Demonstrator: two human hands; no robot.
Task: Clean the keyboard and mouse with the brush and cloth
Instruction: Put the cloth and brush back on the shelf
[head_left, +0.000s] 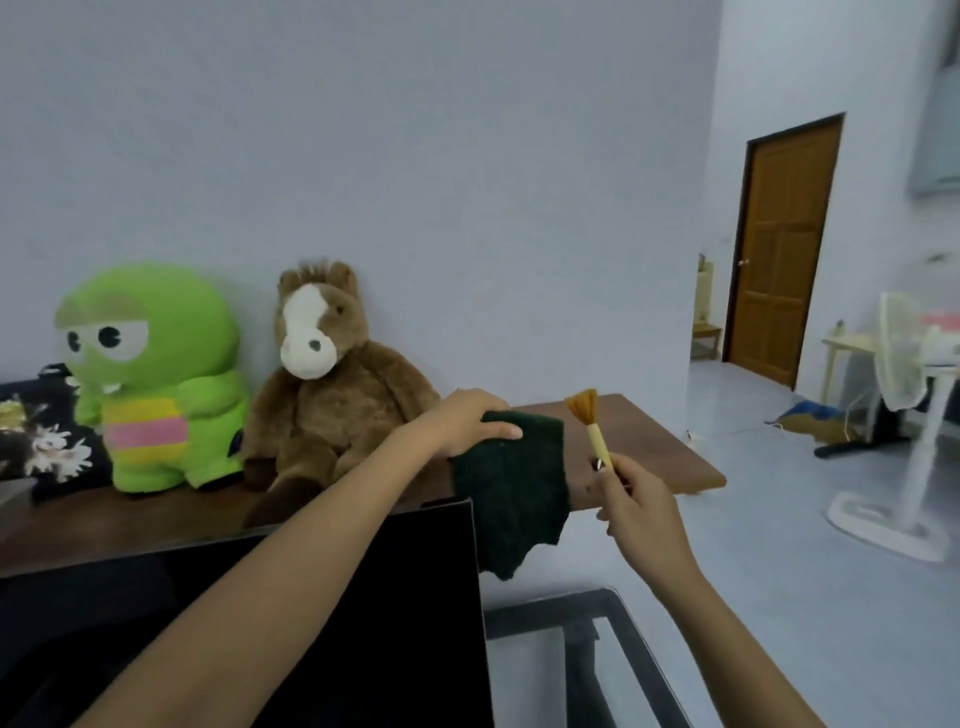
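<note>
A dark green cloth (511, 488) is gripped at its top edge by the left hand (470, 423), the fingers curled over it and the thumb laid along its front; the rest hangs free past the corner of a black monitor (311, 623). A small brush (589, 423) is pinched by its pale handle in the fingertips of the right hand (641, 512), orange bristles held upward. Both are raised above a brown wooden table (654, 447), on which a green plush toy (156, 379) and a brown plush horse (332, 384) are seated.
</note>
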